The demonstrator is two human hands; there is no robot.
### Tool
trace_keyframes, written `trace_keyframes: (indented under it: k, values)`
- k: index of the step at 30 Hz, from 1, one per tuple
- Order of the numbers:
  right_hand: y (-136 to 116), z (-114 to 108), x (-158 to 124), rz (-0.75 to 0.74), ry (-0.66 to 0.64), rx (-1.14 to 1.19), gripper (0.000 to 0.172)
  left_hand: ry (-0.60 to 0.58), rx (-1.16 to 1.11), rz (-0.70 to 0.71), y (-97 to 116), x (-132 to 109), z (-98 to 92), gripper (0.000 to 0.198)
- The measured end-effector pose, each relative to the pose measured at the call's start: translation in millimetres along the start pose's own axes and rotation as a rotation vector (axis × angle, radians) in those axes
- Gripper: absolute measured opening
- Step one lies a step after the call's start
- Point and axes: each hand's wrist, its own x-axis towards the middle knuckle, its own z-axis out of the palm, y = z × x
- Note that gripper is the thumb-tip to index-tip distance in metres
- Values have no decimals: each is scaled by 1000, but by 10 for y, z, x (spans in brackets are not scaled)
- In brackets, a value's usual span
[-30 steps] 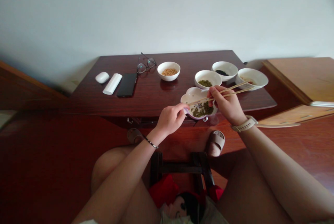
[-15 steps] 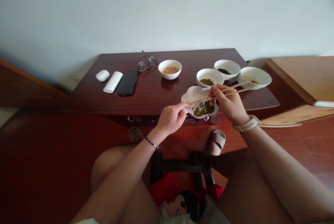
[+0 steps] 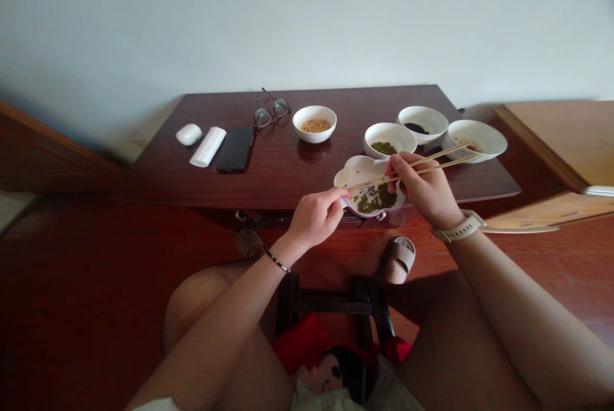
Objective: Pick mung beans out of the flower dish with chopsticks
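Note:
My left hand (image 3: pixel 316 216) is closed on the near left edge of a scalloped white dish (image 3: pixel 352 170) with a pale purple outside. Green beans (image 3: pixel 384 199) lie scattered in the dish, mostly toward its near right side. In my right hand (image 3: pixel 419 184), a pair of wooden chopsticks (image 3: pixel 439 165) is gripped, their tips reaching over the dish's left part by my left fingers. Whether the tips pinch a bean is too small to tell. Right behind the dish stands a white bowl (image 3: pixel 400 138) with green beans in it.
Behind stand a bowl of black beans (image 3: pixel 434 118) and a wide bowl (image 3: pixel 494 139) with pale and reddish bits. Farther left are a bowl of yellow beans (image 3: pixel 314 112), glasses (image 3: pixel 272 114), a black phone (image 3: pixel 235 150), a white case (image 3: pixel 208 147) and a small white case (image 3: pixel 188 135).
The view has shifted slightly. Both hands keep their hold on the dish and the chopsticks, with hardly any movement of the chopstick tips.

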Motion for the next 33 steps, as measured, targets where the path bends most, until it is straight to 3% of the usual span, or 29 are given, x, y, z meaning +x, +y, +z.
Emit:
trace_keyframes:
  k: [33]
  values:
    - [-133,26,-34,1,-35,-30,51,-11,-53,36,-29,-78,-19,33]
